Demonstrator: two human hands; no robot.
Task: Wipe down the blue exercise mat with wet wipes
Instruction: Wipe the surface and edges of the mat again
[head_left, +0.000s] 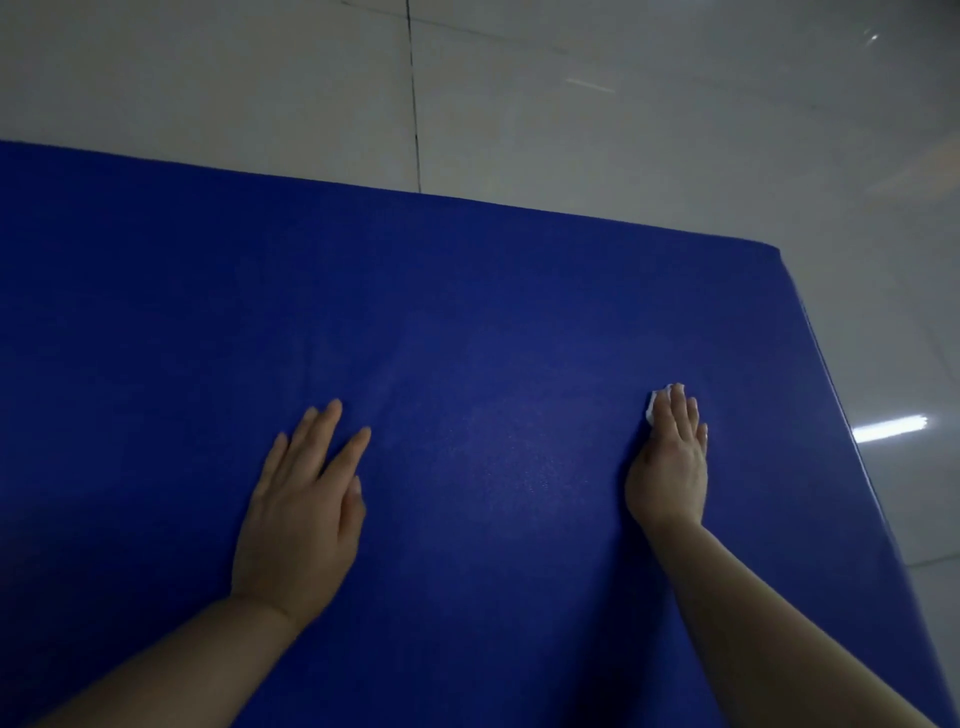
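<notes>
The blue exercise mat (467, 322) fills most of the view, its far edge running across the top and its right edge slanting down the right side. My left hand (306, 499) lies flat on the mat, fingers straight and slightly spread, holding nothing. My right hand (672, 457) presses flat with straight fingers on a white wet wipe (655, 402). Only a small white corner of the wipe shows beside the fingertips; the hand hides the remainder.
A glossy light tiled floor (571, 104) surrounds the mat beyond its far and right edges. A ceiling light reflection (891, 428) shines on the floor just right of the mat edge.
</notes>
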